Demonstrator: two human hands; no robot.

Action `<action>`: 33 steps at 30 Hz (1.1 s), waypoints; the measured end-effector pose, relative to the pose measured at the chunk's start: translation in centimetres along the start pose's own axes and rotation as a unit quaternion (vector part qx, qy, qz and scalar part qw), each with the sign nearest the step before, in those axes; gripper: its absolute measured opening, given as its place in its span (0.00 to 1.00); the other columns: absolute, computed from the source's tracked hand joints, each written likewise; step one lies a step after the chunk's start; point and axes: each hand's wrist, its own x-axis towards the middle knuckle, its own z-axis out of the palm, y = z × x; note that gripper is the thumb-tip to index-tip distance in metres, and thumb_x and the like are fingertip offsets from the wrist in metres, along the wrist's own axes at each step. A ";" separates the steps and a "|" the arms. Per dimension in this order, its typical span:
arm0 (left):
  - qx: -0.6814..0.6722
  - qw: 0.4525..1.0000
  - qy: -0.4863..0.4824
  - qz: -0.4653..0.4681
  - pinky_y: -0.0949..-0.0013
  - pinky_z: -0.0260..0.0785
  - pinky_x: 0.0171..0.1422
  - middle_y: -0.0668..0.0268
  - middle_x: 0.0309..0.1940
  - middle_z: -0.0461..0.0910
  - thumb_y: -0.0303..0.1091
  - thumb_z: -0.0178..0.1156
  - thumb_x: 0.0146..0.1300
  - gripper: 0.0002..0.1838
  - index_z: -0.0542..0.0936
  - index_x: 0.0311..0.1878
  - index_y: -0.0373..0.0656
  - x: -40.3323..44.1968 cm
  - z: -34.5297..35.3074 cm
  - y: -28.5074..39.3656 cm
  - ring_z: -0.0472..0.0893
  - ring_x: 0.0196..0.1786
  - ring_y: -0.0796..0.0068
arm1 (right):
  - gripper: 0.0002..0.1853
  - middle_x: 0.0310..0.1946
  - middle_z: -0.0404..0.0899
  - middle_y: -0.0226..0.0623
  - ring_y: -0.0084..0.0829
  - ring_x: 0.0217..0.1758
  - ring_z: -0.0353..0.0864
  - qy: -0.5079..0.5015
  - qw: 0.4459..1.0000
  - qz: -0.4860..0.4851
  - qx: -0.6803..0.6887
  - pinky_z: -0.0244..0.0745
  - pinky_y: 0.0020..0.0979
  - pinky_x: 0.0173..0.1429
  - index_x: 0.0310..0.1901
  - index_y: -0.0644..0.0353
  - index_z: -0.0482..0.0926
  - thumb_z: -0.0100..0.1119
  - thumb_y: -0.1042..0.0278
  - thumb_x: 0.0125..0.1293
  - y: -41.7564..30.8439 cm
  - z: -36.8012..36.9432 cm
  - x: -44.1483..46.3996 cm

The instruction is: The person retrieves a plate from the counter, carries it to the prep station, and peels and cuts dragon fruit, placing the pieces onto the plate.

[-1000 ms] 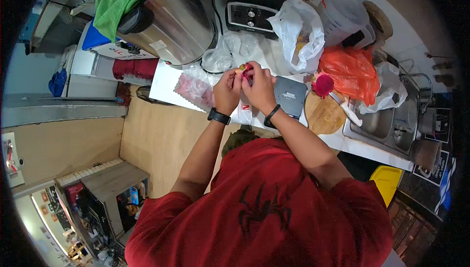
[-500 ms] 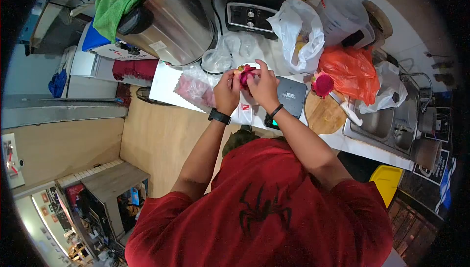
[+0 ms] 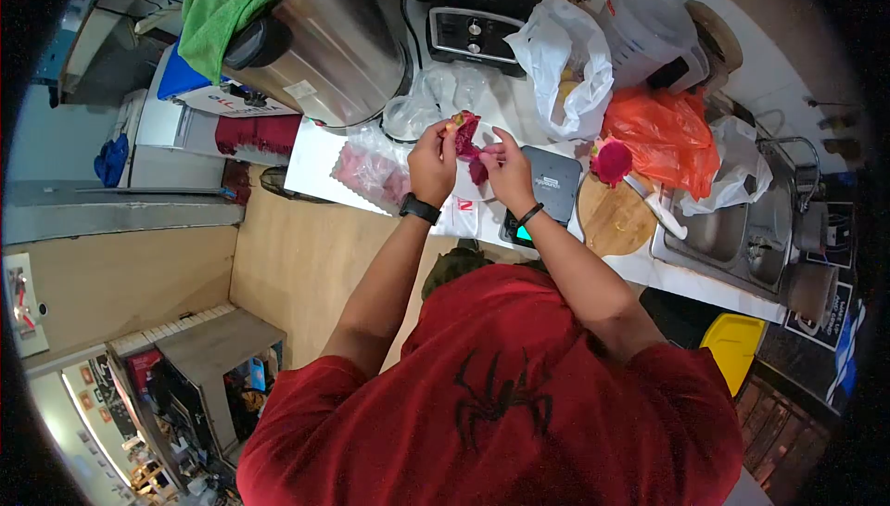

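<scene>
My left hand (image 3: 433, 165), with a black watch on the wrist, grips a magenta dragon fruit piece (image 3: 467, 131) whose peel hangs down. The fingers of my right hand (image 3: 509, 174) are pinched at the lower right of this piece, on its peel or flesh; I cannot tell which. A darker magenta chunk (image 3: 477, 170) shows between my hands, above a white plate (image 3: 475, 192) that they partly hide. Right of my right hand lies a kitchen scale (image 3: 553, 179) with a lit display. Another cut dragon fruit half (image 3: 611, 162) rests at the wooden board's far edge, cut face up.
A round wooden board (image 3: 612, 217) and a white-handled knife (image 3: 669, 220) lie beside the sink (image 3: 718, 235). Behind stand an orange bag (image 3: 663, 140), a white bag (image 3: 567, 70) and a large steel container (image 3: 338, 51). A clear bag of pink pieces (image 3: 366, 170) lies at left.
My hands have moved slightly apart. The dragon fruit piece, earlier bunched between both hands, now stretches open, with a darker part hanging lower.
</scene>
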 end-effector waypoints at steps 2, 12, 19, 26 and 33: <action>-0.010 1.000 -0.001 0.013 0.75 0.75 0.42 0.57 0.40 0.84 0.28 0.55 0.69 0.12 0.77 0.51 0.33 0.1 0.3 -0.5 0.83 0.39 0.73 | 0.25 0.37 0.82 0.36 0.30 0.34 0.80 0.006 1.000 -0.002 0.000 0.76 0.28 0.42 0.63 0.59 0.69 0.57 0.78 0.63 0.8 -0.2 0.0; -0.096 0.992 0.052 -0.056 0.75 0.74 0.46 0.58 0.45 0.82 0.29 0.52 0.72 0.12 0.76 0.54 0.35 0.3 -1.7 -1.0 0.82 0.43 0.74 | 0.21 0.43 0.79 0.38 0.26 0.40 0.78 0.023 0.994 -0.096 -0.045 0.75 0.25 0.44 0.61 0.61 0.71 0.57 0.73 0.67 -2.3 -1.6 0.2; -0.411 0.869 0.003 -0.275 0.72 0.76 0.45 0.62 0.49 0.79 0.32 0.51 0.73 0.16 0.72 0.61 0.42 -0.6 -2.7 -0.5 0.80 0.44 0.73 | 0.14 0.45 0.78 0.35 0.23 0.42 0.76 -0.098 0.908 0.170 0.369 0.75 0.24 0.45 0.57 0.59 0.74 0.52 0.67 0.73 -4.9 -2.7 2.6; -0.433 0.846 -0.033 -0.309 0.73 0.77 0.46 0.64 0.50 0.80 0.36 0.52 0.74 0.18 0.70 0.64 0.44 -1.4 -2.7 0.8 0.81 0.46 0.76 | 0.11 0.43 0.79 0.32 0.22 0.41 0.76 -0.206 0.876 0.208 0.384 0.75 0.24 0.47 0.53 0.59 0.76 0.52 0.67 0.74 -4.4 -3.9 3.0; -0.412 0.852 -0.062 -0.318 0.73 0.78 0.43 0.65 0.50 0.79 0.35 0.50 0.75 0.17 0.70 0.64 0.46 -1.0 -2.8 1.1 0.81 0.45 0.77 | 0.10 0.42 0.79 0.31 0.21 0.41 0.76 -0.200 0.879 0.205 0.381 0.76 0.27 0.47 0.51 0.59 0.77 0.53 0.67 0.74 -3.6 -4.0 3.1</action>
